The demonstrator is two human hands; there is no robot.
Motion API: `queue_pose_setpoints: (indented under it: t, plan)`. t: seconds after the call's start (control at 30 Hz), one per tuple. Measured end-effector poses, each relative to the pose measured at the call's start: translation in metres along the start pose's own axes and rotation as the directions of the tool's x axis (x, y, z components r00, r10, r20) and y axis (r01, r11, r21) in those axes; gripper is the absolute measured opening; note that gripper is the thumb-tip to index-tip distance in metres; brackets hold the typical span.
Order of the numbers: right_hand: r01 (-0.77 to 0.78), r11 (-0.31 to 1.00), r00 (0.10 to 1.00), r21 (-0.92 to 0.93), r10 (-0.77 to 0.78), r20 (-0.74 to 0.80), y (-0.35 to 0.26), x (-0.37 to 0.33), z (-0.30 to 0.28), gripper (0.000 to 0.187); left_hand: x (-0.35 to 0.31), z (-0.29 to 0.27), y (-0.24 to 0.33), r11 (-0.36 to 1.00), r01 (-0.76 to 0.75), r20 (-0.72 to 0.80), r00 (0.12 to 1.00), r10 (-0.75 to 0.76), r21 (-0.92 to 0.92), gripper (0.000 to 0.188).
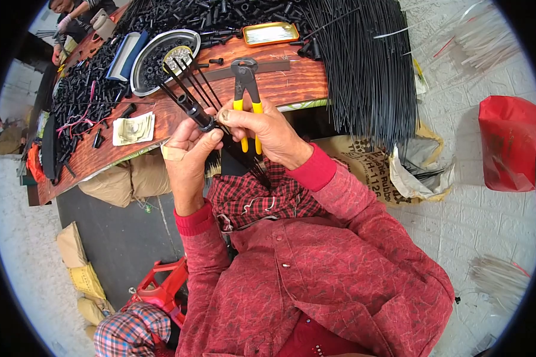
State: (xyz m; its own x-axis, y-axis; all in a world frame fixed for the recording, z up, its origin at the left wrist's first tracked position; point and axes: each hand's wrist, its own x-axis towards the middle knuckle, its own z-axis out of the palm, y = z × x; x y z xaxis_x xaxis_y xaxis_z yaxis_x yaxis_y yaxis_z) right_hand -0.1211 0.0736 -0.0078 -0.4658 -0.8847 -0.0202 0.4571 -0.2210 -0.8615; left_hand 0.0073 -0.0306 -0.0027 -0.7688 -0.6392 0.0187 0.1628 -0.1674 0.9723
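Note:
My left hand [189, 156] is closed around a black tubular part [194, 110] with a ringed collar, held tilted above my lap. A pale bandage strip [173, 153] is wrapped near the base of its thumb. My right hand [269, 132] is closed on yellow-handled pincers [244, 76], whose dark jaws point away from me. Its thumb and index finger meet the left fingertips at the tube's near end, and what they pinch there is hidden. Several thin black rods [203, 84] fan out beyond the hands, and more rod ends [257, 171] hang down over my lap.
A wooden table [289, 89] carries heaps of black tubular parts [161, 16], a round metal tray [138, 89], a shallow tin [271, 34] and banknotes [134, 129]. Long black rods [369, 77] overhang its right edge. A red bag [509, 143] stands right. Another person [80, 18] works far left.

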Motion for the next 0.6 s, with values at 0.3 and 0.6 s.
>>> queue_pose_setpoints:
  t: [0.3,0.6]
  plan:
    - [-0.007,1.0,1.0,0.002,0.007,-0.003,0.0014,0.0012,-0.0005,0.018,-0.0002,-0.001,-0.0009,1.0,-0.007,-0.003,1.0,0.007,0.004,0.038]
    - [-0.019,1.0,1.0,0.01,0.019,0.011,0.0041,0.0031,-0.0031,0.016,0.0001,-0.0015,-0.0015,1.0,-0.004,-0.01,1.0,0.004,-0.002,0.038]
